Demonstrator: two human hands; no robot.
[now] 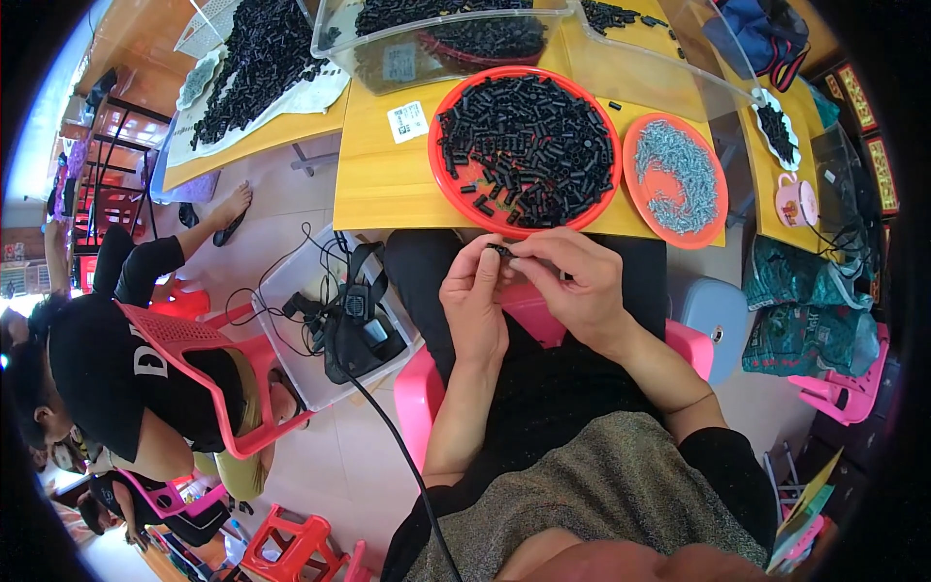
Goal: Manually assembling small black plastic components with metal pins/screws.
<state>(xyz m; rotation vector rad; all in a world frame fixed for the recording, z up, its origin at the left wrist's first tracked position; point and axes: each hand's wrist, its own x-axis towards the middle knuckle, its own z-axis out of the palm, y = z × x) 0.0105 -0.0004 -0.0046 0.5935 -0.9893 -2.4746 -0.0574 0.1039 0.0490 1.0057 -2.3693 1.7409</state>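
Just off the table's near edge, my left hand (473, 303) pinches a small black plastic piece (500, 250) between thumb and fingers. My right hand (582, 286) meets it there, thumb and forefinger closed together against the piece's right side; anything tiny between those fingertips is hidden. Right beyond my hands, a round red tray (438, 179) holds a heap of short black cylindrical parts (529, 136). To its right lies an orange plate (648, 199) with a curved pile of small silver screws (687, 184).
Clear plastic bins (388, 73) with black parts stand at the back of the yellow table (378, 175). A white crate (291, 359) with cables and a black bag sits on the floor at left. Nearby, a person (97, 359) sits on a pink chair (242, 388).
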